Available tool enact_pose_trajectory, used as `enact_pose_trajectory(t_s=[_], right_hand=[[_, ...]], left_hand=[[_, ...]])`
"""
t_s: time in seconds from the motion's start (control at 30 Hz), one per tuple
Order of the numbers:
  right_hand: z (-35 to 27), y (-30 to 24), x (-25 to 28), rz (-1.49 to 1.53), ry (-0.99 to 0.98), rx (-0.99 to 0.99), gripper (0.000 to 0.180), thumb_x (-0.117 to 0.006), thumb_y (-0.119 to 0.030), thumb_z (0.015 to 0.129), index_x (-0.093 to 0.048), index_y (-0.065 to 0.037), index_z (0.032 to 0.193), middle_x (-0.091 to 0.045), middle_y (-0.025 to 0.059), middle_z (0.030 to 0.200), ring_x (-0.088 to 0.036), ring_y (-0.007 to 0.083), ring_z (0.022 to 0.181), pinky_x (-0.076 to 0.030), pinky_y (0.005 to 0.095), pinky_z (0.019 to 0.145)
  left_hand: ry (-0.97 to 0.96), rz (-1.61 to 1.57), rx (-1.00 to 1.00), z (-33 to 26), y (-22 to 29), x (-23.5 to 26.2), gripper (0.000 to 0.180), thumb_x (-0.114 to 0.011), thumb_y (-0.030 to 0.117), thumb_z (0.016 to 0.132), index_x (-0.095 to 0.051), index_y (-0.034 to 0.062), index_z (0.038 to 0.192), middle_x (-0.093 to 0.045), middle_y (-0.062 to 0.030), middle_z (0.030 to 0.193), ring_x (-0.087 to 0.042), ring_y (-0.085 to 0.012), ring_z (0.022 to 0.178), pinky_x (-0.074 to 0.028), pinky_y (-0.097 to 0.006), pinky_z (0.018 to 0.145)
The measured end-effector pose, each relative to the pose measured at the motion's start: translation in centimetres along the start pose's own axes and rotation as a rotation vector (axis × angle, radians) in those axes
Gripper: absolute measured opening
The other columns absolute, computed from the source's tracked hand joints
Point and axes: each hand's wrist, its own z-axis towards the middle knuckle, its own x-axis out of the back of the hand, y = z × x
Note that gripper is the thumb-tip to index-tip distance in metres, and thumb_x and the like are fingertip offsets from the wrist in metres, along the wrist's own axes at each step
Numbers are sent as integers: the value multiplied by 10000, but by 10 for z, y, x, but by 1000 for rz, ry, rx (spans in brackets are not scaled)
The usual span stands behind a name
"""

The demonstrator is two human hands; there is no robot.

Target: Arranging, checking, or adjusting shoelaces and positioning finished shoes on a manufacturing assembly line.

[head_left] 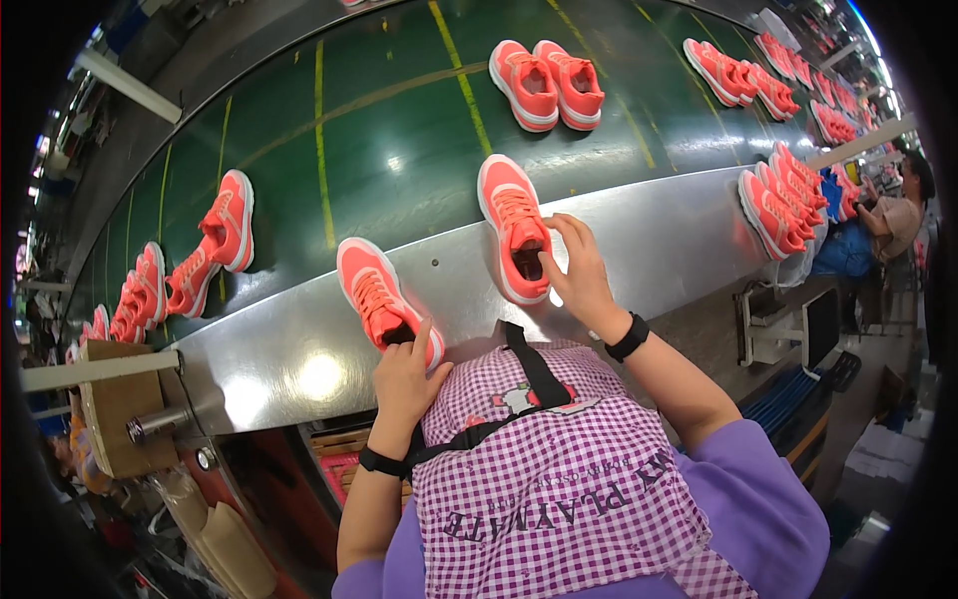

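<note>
Two coral-pink sneakers with white soles lie in front of me, toes pointing away. My left hand (401, 377) is closed on the heel of the left sneaker (369, 287), with its fingers reaching into the dark foot opening. That shoe rests on the steel ledge (289, 354), its toe near the green belt. At the right sneaker (511, 203), my right hand (579, 272) has thumb and fingers on the right side of the collar. This shoe's toe reaches over the belt, its heel over the ledge. Both shoes are laced.
Matching sneakers stand along the green belt (399, 150): a pair (547, 85) beyond, several at left (215, 235) and right (738, 78). More shoes (783, 205) crowd the ledge's right end. A cardboard box (120, 414) sits at left. A co-worker (898, 205) is at far right.
</note>
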Motion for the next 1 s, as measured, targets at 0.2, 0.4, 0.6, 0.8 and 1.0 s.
enact_pose_trajectory(t_s=[0.2,0.4,0.6,0.8,1.0], right_hand=[[-11,46,-30,271,-352,-558,719,-625,-224,848,-301,-44,1464,-632,268,1096,-648,378,954,-495,398,875],[-30,59,-35,386,-228,-420,559,-548,-305,924,-399,-24,1383,-586,332,1103,-587,447,1013,-465,453,894],[-56,161,-4,-399,42,-417,517,-628,-267,869,-475,-68,1320,-372,252,1426,-343,419,1321,-261,575,1081],[-65,171,29,-522,-88,-361,565,-557,-404,899,-443,-103,1363,-361,169,1459,-309,336,1365,-204,601,1101],[-62,162,35,-456,-81,-407,568,-579,-400,886,-451,-110,1358,-364,150,1459,-321,312,1359,-238,572,1104]], left_hand=[[-29,28,-10,41,0,-35,682,-559,105,834,-328,136,1475,-565,-180,782,-600,-359,673,-489,-468,607],[-160,22,-146,86,52,-41,674,-690,237,811,-419,146,1421,-630,-162,883,-629,-327,788,-495,-435,666],[-221,19,-24,110,76,-44,591,-788,447,693,-614,118,1152,-657,-164,830,-652,-333,777,-504,-432,683],[-126,-142,-42,146,42,-18,581,-821,521,633,-686,101,1012,-696,-134,869,-679,-288,800,-523,-387,722],[-74,44,104,257,-11,18,627,-832,409,675,-651,23,1135,-696,-186,1019,-681,-283,924,-522,-369,800]])
